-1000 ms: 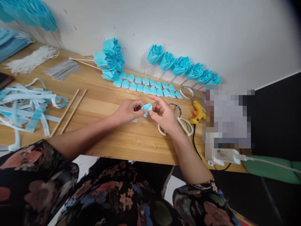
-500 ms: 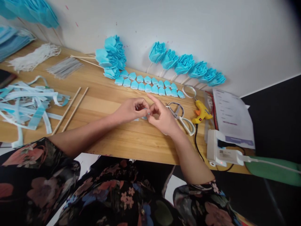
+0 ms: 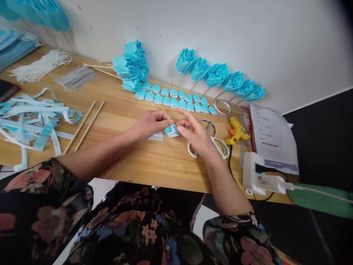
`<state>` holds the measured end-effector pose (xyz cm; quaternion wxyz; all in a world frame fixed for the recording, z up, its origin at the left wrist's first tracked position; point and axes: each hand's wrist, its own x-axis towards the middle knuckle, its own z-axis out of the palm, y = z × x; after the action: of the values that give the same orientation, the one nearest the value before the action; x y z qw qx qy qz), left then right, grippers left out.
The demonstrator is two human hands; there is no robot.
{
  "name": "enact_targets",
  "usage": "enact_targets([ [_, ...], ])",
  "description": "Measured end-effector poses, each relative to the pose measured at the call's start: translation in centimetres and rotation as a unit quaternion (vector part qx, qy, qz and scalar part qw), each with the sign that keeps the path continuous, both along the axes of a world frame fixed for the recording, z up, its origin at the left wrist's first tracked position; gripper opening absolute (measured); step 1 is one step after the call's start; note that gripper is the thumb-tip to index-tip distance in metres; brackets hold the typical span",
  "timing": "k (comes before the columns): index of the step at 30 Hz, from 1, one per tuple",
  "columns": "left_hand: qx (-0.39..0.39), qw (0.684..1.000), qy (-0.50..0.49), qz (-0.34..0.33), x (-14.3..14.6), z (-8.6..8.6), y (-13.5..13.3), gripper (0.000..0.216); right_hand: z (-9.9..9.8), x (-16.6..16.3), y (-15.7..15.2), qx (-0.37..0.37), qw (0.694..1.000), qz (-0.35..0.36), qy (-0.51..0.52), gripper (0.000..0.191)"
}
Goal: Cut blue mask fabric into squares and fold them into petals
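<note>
Nothing legible here. The white printed paper sheet [image 3: 271, 138] at the right end of the tabletop carried rows of dark lines and a purple band near its lower edge, all too small to read. The white plastic power adapter [image 3: 260, 180] beside it showed a grey label, its print too fine to make out.

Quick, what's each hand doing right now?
Left hand: closed, pinching the folded blue petal.
Right hand: open, touching that petal.

left hand [image 3: 150, 126]: fingers curled, tips pinched | right hand [image 3: 197, 135]: fingers loosely spread, palm down
</note>
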<state>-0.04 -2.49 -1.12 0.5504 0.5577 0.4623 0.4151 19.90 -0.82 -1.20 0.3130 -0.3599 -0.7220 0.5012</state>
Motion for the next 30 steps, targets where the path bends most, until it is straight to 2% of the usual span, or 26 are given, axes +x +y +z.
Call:
enact_targets([
  [7, -0.002, 1.0, -0.021, -0.014, 0.14, 0.32, -0.19, 0.023, -0.5, -0.25, -0.02, 0.016, 1.0, 0.001, -0.005, 0.052],
  [14, -0.007, 0.998, -0.065, -0.001, 0.37, 0.03, -0.23, 0.038, -0.11, -0.31, 0.01, 0.009, 0.999, -0.038, 0.01, 0.049],
  [19, -0.01, 0.998, 0.012, -0.062, 0.22, 0.24, -0.34, 0.029, -0.1, -0.17, 0.15, 0.013, 0.998, -0.055, 0.035, 0.049],
  [24, 0.013, 0.998, 0.051, -0.036, 0.11, 0.06, -0.37, 0.021, -0.03, 0.02, 0.19, 0.004, 0.996, -0.071, 0.054, 0.043],
  [30, 0.03, 0.998, 0.043, -0.028, 0.27, 0.26, -0.36, 0.018, -0.1, -0.02, 0.23, 0.0, 0.999, -0.039, 0.019, 0.047],
])
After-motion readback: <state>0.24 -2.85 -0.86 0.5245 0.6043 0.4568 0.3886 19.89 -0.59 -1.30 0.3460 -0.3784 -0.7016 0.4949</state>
